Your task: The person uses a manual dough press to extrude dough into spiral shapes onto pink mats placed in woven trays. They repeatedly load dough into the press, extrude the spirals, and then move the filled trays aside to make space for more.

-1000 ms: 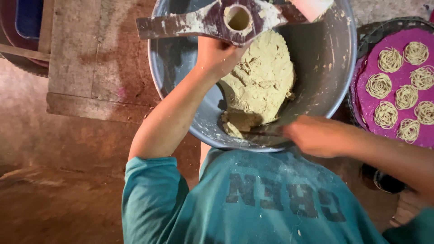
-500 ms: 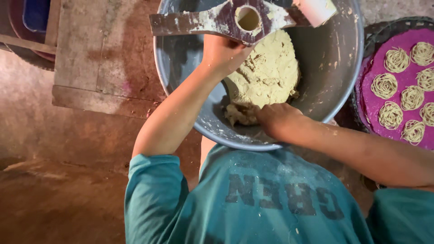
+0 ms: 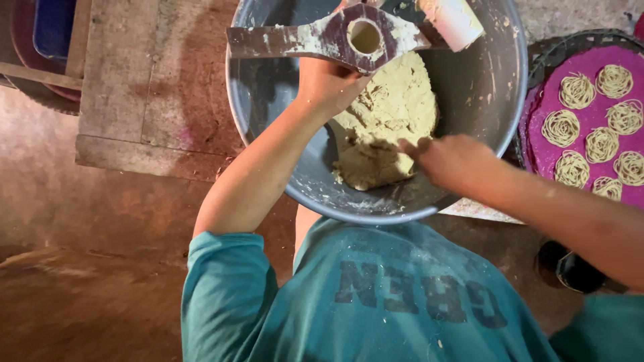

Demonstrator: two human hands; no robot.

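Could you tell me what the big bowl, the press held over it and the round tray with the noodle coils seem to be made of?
The big bowl looks like dull grey metal, smooth and flour-streaked. The press seems to be wood: reddish-brown, worn, caked with pale dough, held from below by the left hand. The round tray appears woven, with a dark rim; its purple lining could be cloth or plastic.

Your dough (image 3: pixel 392 124) is pale yellowish-beige in a grey bowl (image 3: pixel 493 87), under a dark reddish-brown press (image 3: pixel 335 37) smeared with white flour. Beside it, your magenta tray (image 3: pixel 594 60) carries cream noodle spirals (image 3: pixel 560 127); your shirt (image 3: pixel 376 302) is teal, flour-speckled.
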